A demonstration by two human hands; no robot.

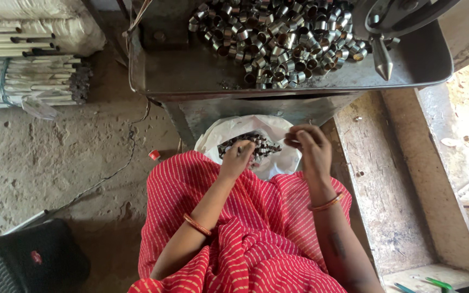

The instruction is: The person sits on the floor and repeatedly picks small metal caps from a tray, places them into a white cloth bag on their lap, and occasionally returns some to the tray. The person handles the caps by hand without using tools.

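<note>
A white plastic bag [278,163], thin and crinkled, lies open on the person's lap and holds a small heap of short metal rings [245,145] — dull, dark-toned cylinders, hollow, cut to like lengths. The left hand [238,158] reaches into the mouth of the bag with fingers curled downward onto the heap; whether it grips any ring cannot be told, since the fingertips are hidden among the pieces. The right hand [310,147] is raised just beside the bag's right edge, fingers drawn together in a narrow pinch near the thumb; what it pinches, if anything, is too small to make out. Both wrists carry orange-gold bangles. The lap is covered in red cloth [251,239] with fine pale stripes, softly folded. Above the bag, well apart from the hands, a shallow grey metal tray [180,70] with a rolled rim bears a much larger pile of rings [278,40] — brighter, shinier, tumbled at all angles. A pointed steel tool tip [382,62] hangs over the tray's right part. Bundled pale rods [28,81] lie at upper left on the rough earthen floor; a worn wooden bench [381,179] runs at right.
</note>
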